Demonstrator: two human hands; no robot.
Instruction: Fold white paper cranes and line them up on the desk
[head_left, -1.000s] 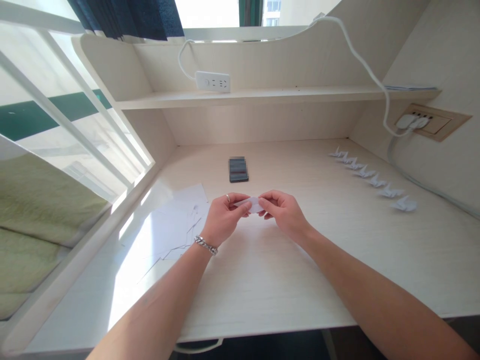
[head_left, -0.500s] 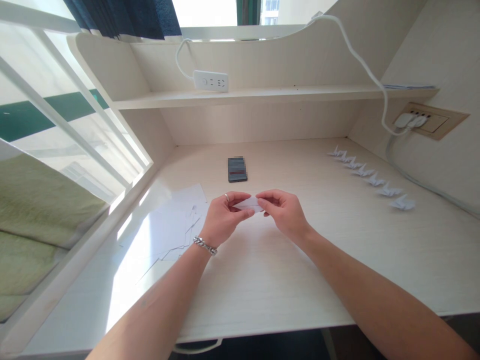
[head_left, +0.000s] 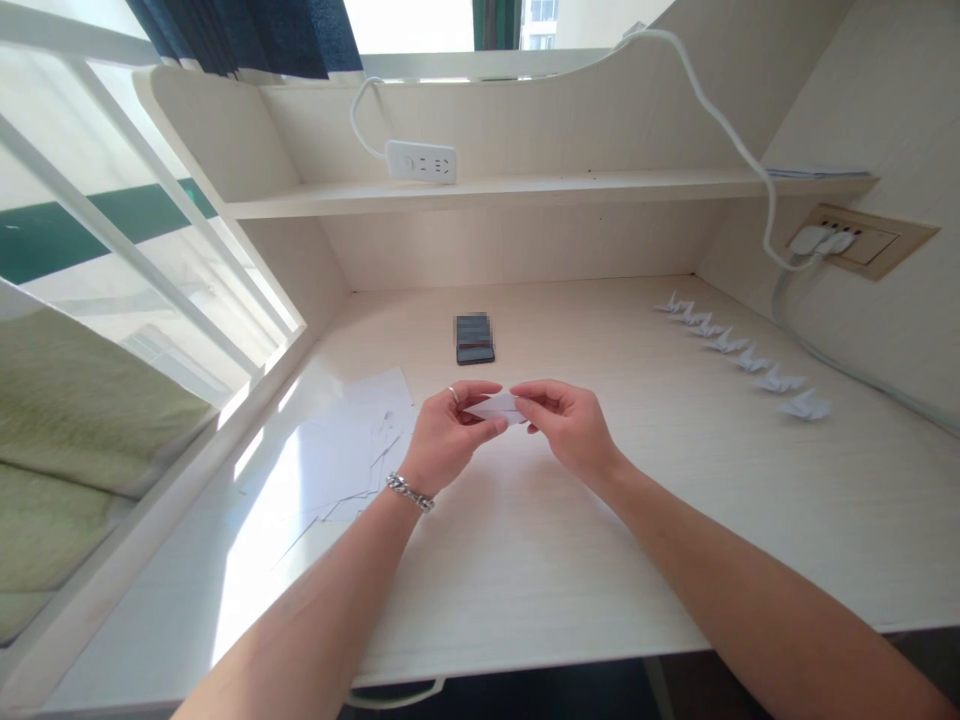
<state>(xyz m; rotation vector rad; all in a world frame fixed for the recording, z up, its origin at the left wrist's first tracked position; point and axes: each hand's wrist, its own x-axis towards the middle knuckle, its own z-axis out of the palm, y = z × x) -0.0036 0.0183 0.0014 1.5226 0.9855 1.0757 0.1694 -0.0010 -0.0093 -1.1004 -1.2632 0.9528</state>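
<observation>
A small folded piece of white paper (head_left: 495, 405) is held between my two hands, over the middle of the desk. My left hand (head_left: 448, 425), with a ring and a chain bracelet at the wrist, pinches its left end between thumb and fingers. At the right end, the thumb and fingertips of my right hand (head_left: 566, 415) are closed on the same paper. Fingers cover both ends, so the full folded shape is hidden. Several white paper cranes (head_left: 726, 341) stand in a slanting row on the right of the desk.
Loose white paper sheets (head_left: 337, 450) lie left of my hands, partly in bright sunlight. Beyond my hands lies a dark phone (head_left: 474, 340). A power strip (head_left: 421, 162) rests on the shelf (head_left: 540, 190). A white cable (head_left: 720, 115) hangs to the wall socket (head_left: 874, 243).
</observation>
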